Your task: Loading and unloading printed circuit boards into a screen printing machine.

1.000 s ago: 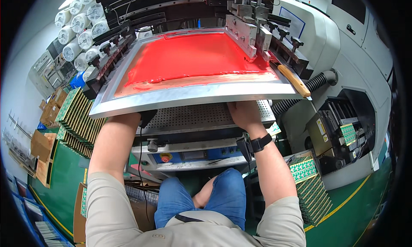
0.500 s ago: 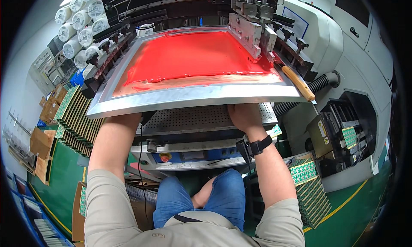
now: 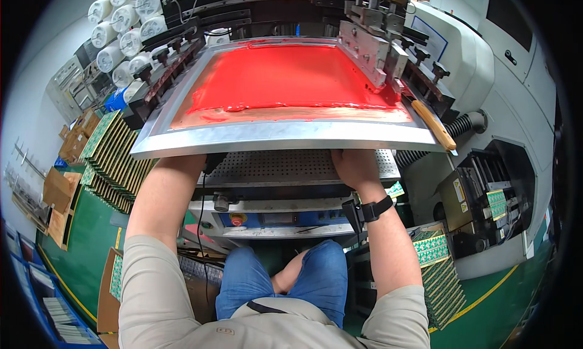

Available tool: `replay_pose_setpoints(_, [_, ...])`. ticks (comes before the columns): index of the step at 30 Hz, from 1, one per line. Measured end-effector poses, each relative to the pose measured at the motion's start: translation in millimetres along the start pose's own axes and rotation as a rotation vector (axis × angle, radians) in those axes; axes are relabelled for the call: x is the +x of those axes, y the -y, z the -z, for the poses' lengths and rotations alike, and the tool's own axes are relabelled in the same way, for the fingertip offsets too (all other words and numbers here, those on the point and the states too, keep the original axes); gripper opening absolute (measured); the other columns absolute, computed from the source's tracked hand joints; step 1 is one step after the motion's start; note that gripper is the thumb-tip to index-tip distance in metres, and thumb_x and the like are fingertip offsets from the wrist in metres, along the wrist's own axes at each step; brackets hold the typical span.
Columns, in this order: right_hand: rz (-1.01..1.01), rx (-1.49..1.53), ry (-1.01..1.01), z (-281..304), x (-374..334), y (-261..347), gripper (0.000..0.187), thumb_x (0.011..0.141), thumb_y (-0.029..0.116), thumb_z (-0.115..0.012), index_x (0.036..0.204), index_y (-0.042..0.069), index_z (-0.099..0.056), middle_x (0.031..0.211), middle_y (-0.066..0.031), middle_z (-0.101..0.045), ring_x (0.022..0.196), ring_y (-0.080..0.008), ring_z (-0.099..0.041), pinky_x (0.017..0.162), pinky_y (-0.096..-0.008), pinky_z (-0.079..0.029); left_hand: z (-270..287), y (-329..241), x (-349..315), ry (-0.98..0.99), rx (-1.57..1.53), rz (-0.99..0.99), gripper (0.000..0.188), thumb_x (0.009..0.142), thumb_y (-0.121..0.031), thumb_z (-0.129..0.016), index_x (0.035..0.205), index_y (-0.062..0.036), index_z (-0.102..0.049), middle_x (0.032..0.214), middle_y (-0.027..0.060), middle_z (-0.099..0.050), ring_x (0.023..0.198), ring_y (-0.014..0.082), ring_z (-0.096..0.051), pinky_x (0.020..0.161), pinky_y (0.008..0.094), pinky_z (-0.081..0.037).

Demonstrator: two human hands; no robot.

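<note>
Both my arms reach forward beneath a silver screen-printing frame (image 3: 291, 136), its mesh spread with thick red ink (image 3: 273, 76). My left hand (image 3: 193, 162) is under the frame's left front; its fingers are hidden by the frame. Farther right, the back of my right hand (image 3: 357, 169) shows below the frame's front bar, over a perforated metal table (image 3: 273, 166). The right fingers are hidden too, so I cannot see what either hand holds. A black strap with a small device (image 3: 365, 212) is round my right wrist.
A wooden-handled spatula (image 3: 433, 124) lies on the frame's right corner. Metal squeegee holders (image 3: 364, 51) stand over the ink's right side. Stacked racks of green circuit boards (image 3: 118, 158) stand at left, another board stack (image 3: 434, 258) at right. A red button (image 3: 238, 219) is on the front panel.
The whole view has shifted slightly, so the scene sits a little farther right in the picture. Both hands remain beneath the frame, with no clear change of hold.
</note>
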State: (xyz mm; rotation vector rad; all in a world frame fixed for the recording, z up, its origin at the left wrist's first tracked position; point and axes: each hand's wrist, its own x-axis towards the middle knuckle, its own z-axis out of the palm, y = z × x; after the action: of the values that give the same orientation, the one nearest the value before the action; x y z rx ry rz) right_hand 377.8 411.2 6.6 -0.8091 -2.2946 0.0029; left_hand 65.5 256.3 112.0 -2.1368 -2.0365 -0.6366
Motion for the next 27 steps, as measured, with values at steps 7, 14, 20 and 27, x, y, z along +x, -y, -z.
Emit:
replay_pose_setpoints(7, [-0.017, 0.011, 0.018, -3, 3, 4, 0.036, 0.094, 0.025, -0.061, 0.115, -0.003, -0.068, 0.112, -0.0272, -0.069, 0.108, -0.0455, -0.063, 0.097, -0.051, -0.049, 10, 9, 33, 0.016, 0.036, 0.058, 0.043, 0.087, -0.024, -0.08, 0.124, -0.0063, -0.066, 0.12, 0.0115, -0.07, 0.11, 0.0258, -0.067, 0.094, 0.0426, -0.054])
replay_pose_setpoints(14, [-0.007, 0.017, -0.006, -1, 1, 2, 0.037, 0.094, 0.026, -0.062, 0.117, -0.002, -0.068, 0.116, -0.0272, -0.067, 0.112, -0.0458, -0.061, 0.101, -0.0517, -0.047, -8, -3, -5, -0.006, 0.073, 0.08, 0.043, 0.087, -0.024, -0.08, 0.124, -0.0064, -0.066, 0.121, 0.0112, -0.07, 0.111, 0.0257, -0.066, 0.094, 0.0425, -0.054])
replay_pose_setpoints(20, [-0.019, 0.008, -0.004, -3, 1, 6, 0.038, 0.093, 0.027, -0.064, 0.118, -0.001, -0.068, 0.121, -0.0267, -0.066, 0.117, -0.0455, -0.059, 0.104, -0.0518, -0.045, -16, 15, -43, -0.187, 0.193, -0.081, 0.043, 0.089, -0.023, -0.078, 0.126, -0.0057, -0.065, 0.122, 0.0109, -0.07, 0.111, 0.0253, -0.066, 0.096, 0.0414, -0.053])
replay_pose_setpoints(27, [-0.093, 0.02, 0.027, 5, -1, 7, 0.038, 0.091, 0.027, -0.066, 0.117, -0.002, -0.067, 0.12, -0.0267, -0.066, 0.115, -0.0457, -0.059, 0.102, -0.0522, -0.046, -26, 29, -210, -0.425, -0.505, 0.49, 0.025, 0.096, -0.013, -0.066, 0.115, 0.0031, -0.067, 0.101, 0.0098, -0.072, 0.09, 0.0158, -0.067, 0.084, 0.0295, -0.052])
